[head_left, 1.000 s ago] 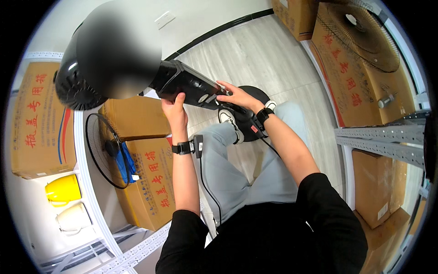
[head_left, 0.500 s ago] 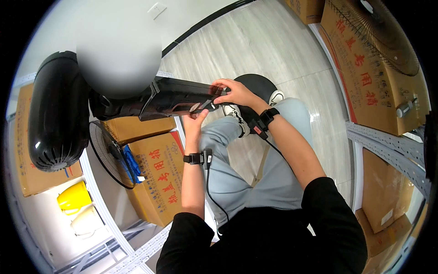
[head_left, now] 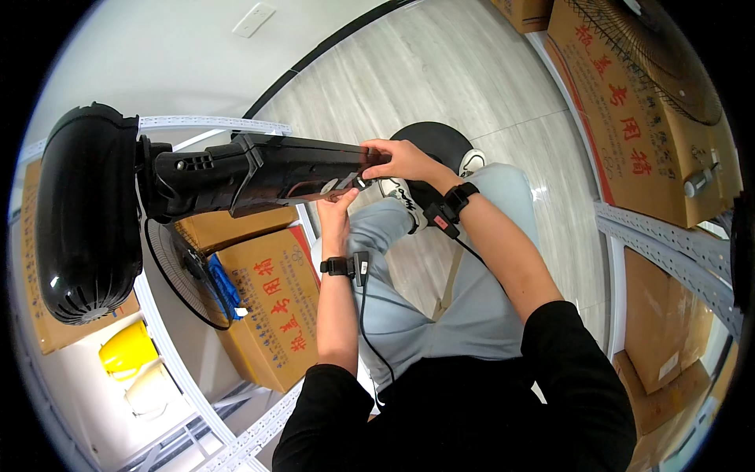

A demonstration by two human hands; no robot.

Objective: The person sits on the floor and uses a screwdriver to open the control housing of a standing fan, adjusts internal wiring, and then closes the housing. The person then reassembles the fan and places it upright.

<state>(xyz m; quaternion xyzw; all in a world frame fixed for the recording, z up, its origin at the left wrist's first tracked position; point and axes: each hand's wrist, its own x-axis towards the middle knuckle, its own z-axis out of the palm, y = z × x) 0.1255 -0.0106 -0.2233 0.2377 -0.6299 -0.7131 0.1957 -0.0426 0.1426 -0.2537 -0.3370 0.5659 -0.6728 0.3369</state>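
Note:
A black pedestal fan without its front grille stands before me, its motor head [head_left: 86, 212] at the far left and its boxy column [head_left: 295, 169] leading toward my hands. Around the column's near end, my left hand [head_left: 336, 208] is closed with its thumb at the edge. From the other side, my right hand [head_left: 403, 161] has its fingers curled over the same end, near a small light-coloured part. A round black base [head_left: 431, 145] rests on the floor beyond my right hand, partly covered by my arm and shoes. Black straps with cables circle both wrists.
Shelving [head_left: 212, 417] on the left holds cardboard boxes [head_left: 271, 295], a yellow cup [head_left: 128, 350] and a white cup [head_left: 151, 391]. A round wire fan grille [head_left: 185, 271] leans there. On the right, another grille [head_left: 668, 55] and a small grey cylinder [head_left: 698, 182] sit against a large carton [head_left: 621, 134].
The fan's head has shifted slightly left and down in the view. Both hands keep nearly the same place at the column's end. A grey blur over the neck is gone.

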